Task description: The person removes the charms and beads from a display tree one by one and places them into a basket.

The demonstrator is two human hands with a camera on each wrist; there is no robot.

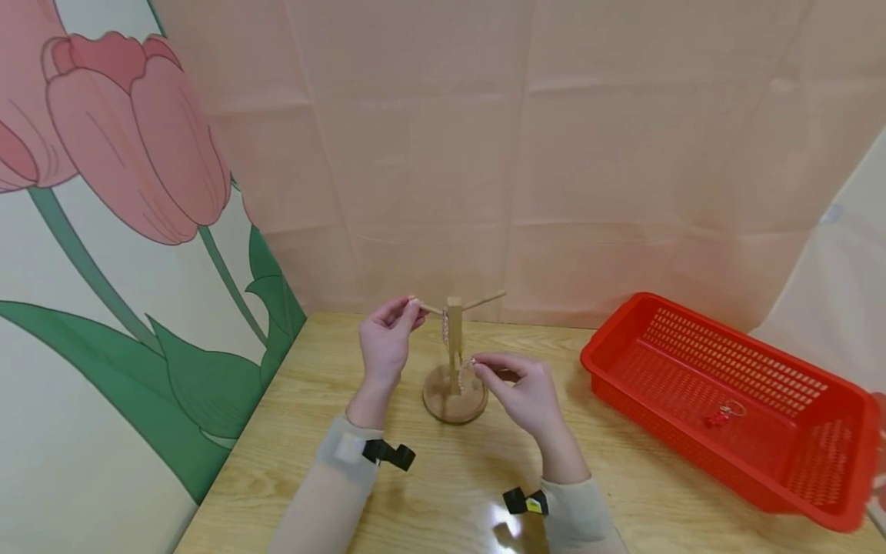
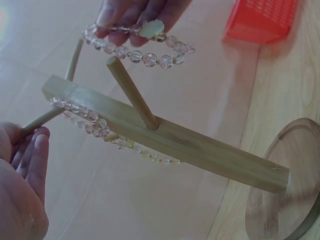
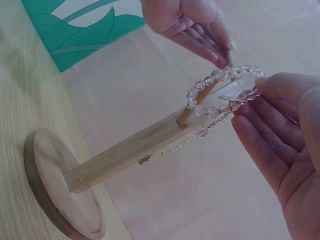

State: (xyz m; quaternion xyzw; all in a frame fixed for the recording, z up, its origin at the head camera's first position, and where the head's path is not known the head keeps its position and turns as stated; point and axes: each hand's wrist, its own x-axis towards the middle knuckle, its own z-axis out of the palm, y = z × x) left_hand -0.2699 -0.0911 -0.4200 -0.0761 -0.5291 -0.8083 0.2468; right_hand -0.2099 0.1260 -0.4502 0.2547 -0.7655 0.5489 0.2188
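Observation:
A wooden jewellery stand (image 1: 454, 346) with a round base (image 1: 436, 404) and thin pegs stands upright on the table. My left hand (image 1: 386, 338) pinches the end of the left peg (image 2: 42, 120). A pink-and-clear beaded bracelet (image 2: 92, 116) hangs on that peg near the post; yellowish beads (image 2: 150, 155) hang behind the post. Between thumb and fingers, my right hand (image 1: 519, 388) holds another clear-and-pink beaded bracelet (image 3: 199, 110) with a pale shell-like charm (image 2: 151, 29). Its loop is close to the tip of the front peg (image 2: 131, 92).
Right of the stand sits a red plastic basket (image 1: 681, 454), holding a small red trinket with a ring (image 1: 718, 416). A pink cloth (image 1: 429, 169) hangs behind the table (image 1: 415, 477), and a tulip-patterned panel (image 1: 138, 269) borders the left side.

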